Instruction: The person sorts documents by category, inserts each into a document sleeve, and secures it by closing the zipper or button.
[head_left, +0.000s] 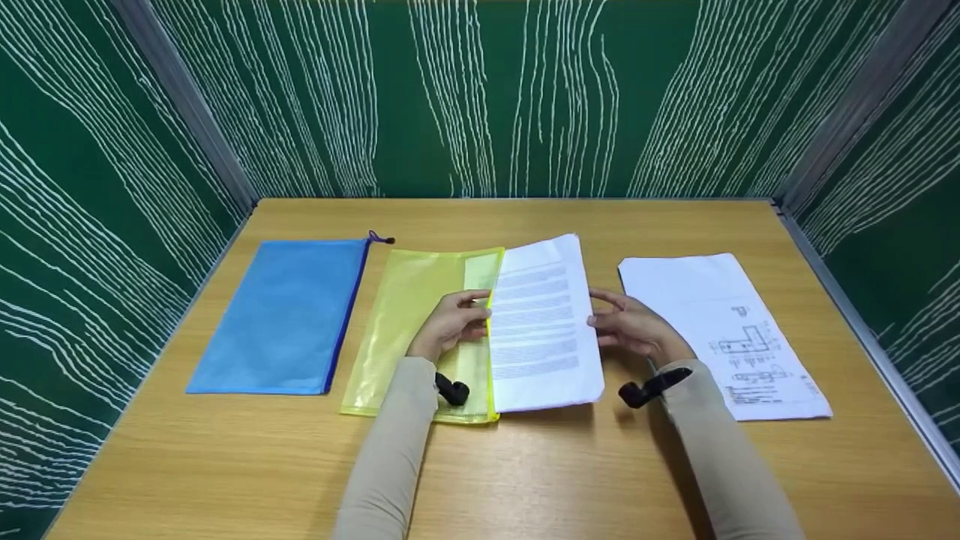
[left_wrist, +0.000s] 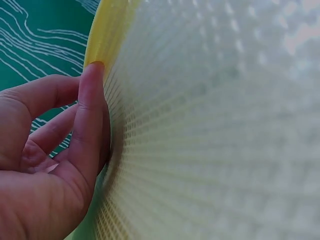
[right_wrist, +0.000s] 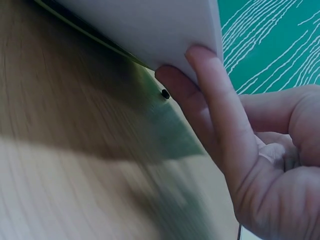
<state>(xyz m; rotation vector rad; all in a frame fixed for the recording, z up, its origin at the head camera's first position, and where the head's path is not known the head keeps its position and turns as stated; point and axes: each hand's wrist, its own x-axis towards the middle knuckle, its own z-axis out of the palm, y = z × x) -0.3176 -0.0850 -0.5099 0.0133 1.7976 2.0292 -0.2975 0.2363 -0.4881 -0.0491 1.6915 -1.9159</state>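
In the head view, a yellow mesh zip pouch (head_left: 416, 300) lies in the middle of the table, its open side facing right. A stack of printed sheets (head_left: 536, 322) sticks out of that opening, its left part showing through the pouch. My left hand (head_left: 450, 324) pinches the pouch's opening edge; the left wrist view has the thumb and fingers on the yellow rim (left_wrist: 102, 45). On the other side, my right hand (head_left: 637, 328) holds the stack's right edge. In the right wrist view the fingertips (right_wrist: 202, 57) touch the white sheets, which are raised off the tabletop.
A blue zip pouch (head_left: 281, 319) with a dark zipper lies at the left of the wooden table (head_left: 540, 480). Another paper stack (head_left: 675, 300) with a printed drawing lies at the right, beside my right forearm. Green walls (head_left: 660, 45) with white lines enclose the table.
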